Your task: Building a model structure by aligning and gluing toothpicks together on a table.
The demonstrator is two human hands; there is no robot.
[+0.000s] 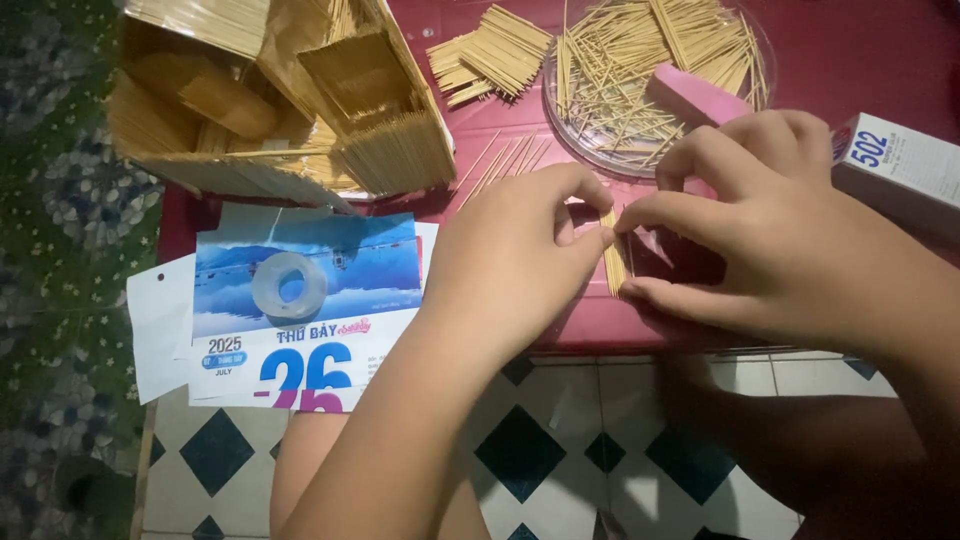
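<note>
Head view, toothpick bundle (612, 262) btwn hands, stick house (290, 95) left

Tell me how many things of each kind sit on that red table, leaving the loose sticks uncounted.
Model house built of thin wooden sticks: 1
Clear round plastic dish of loose sticks: 1
Pink rectangular block: 1
White cardboard box: 1
Clear roll of tape: 1
Blue-and-white paper calendar page: 1
Small flat bundle of sticks pinched by both hands: 1
Total: 7
</note>
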